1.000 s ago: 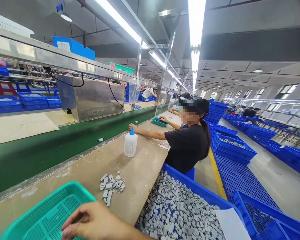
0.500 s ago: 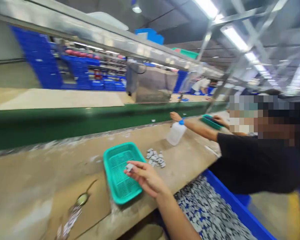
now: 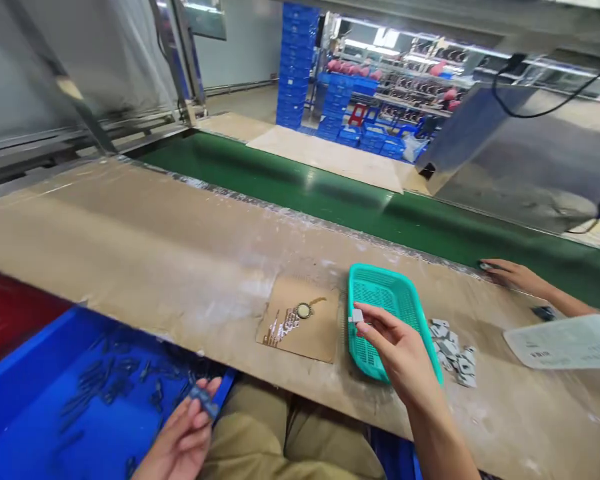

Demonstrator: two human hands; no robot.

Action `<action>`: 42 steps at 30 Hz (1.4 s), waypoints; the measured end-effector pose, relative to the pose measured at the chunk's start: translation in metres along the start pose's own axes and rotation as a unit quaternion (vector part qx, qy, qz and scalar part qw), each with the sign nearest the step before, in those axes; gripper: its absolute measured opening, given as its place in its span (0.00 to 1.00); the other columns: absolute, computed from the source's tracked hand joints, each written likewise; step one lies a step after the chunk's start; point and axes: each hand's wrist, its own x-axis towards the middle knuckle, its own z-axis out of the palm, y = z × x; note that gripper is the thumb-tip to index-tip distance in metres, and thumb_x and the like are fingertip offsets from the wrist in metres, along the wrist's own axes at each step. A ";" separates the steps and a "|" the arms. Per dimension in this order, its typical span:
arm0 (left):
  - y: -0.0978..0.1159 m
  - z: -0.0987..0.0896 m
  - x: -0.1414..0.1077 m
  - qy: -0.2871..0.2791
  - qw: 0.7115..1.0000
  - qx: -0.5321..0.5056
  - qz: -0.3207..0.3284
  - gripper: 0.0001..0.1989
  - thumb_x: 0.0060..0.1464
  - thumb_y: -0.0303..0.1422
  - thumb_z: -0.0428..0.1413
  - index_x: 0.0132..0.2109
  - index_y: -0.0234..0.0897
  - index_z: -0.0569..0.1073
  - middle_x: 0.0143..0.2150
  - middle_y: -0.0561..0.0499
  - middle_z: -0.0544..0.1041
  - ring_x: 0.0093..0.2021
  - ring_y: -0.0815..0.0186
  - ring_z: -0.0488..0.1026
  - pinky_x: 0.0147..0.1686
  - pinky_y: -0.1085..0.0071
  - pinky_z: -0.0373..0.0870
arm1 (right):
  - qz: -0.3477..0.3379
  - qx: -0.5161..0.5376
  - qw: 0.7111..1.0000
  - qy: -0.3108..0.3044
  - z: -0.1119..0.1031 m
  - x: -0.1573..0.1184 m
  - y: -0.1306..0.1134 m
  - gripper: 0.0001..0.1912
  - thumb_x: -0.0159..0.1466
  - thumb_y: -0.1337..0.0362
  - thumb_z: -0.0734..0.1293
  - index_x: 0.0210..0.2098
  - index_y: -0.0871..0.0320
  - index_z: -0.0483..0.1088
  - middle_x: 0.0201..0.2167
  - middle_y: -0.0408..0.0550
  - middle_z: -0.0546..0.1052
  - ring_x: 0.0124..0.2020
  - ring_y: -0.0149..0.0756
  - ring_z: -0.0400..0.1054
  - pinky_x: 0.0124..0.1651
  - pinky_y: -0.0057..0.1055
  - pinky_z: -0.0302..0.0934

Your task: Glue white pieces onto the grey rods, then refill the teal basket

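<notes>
Now your view has swung to the left, so the big blue bin point(image 3: 55, 393) of small dark parts by the near edge shows up, where half a second ago you saw the bin of grey pieces on your right. Your left hand point(image 3: 180, 443) is down there, fingers pinched on one small dark part point(image 3: 203, 400). It was not in view before, so a second piece is now in hand.

On the worktop point(image 3: 130, 247) a brown card point(image 3: 300, 323) lies near the near edge. Just right of it sits the green basket point(image 3: 387, 300). Your right hand point(image 3: 405, 353) still hangs over the basket, pinching a little grey piece point(image 3: 357, 315). More grey pieces point(image 3: 453, 350) lie just right of the basket. A co-worker's hand point(image 3: 513, 273) rests at the far edge by the green belt point(image 3: 330, 200).

The white sheet point(image 3: 565, 343) has print, too blurred to read.
</notes>
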 end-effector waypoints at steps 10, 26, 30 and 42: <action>-0.036 0.034 0.013 -0.262 0.957 0.117 -0.035 0.10 0.44 0.34 0.67 0.32 0.33 0.78 0.43 0.44 0.77 0.36 0.64 0.76 0.35 0.77 0.74 | -0.211 -0.334 0.911 -0.116 0.042 0.029 -0.002 0.13 0.64 0.64 0.62 0.47 0.57 0.70 0.43 0.53 0.73 0.42 0.38 0.69 0.45 0.38 0.67; -0.045 0.044 0.020 -0.307 0.928 0.208 -0.040 0.16 0.44 0.28 0.66 0.42 0.35 0.72 0.40 0.46 0.77 0.42 0.62 0.75 0.45 0.69 0.72 | -0.190 -0.425 0.878 -0.113 0.047 0.033 0.009 0.19 0.64 0.60 0.63 0.53 0.56 0.65 0.40 0.51 0.76 0.32 0.33 0.70 0.35 0.31 0.68; -0.047 0.044 0.024 -0.307 0.927 0.210 -0.051 0.14 0.44 0.27 0.66 0.38 0.33 0.73 0.37 0.47 0.77 0.42 0.63 0.75 0.45 0.70 0.72 | -0.181 -0.419 0.882 -0.117 0.047 0.033 0.008 0.18 0.64 0.61 0.63 0.53 0.55 0.65 0.40 0.50 0.76 0.32 0.32 0.70 0.36 0.31 0.67; -0.043 0.048 0.024 -0.296 0.920 0.255 -0.025 0.11 0.44 0.28 0.66 0.35 0.31 0.73 0.37 0.43 0.78 0.38 0.65 0.76 0.43 0.73 0.70 | -0.169 -0.419 0.883 -0.130 0.047 0.033 0.008 0.16 0.64 0.64 0.63 0.52 0.56 0.66 0.42 0.49 0.75 0.34 0.31 0.69 0.38 0.30 0.67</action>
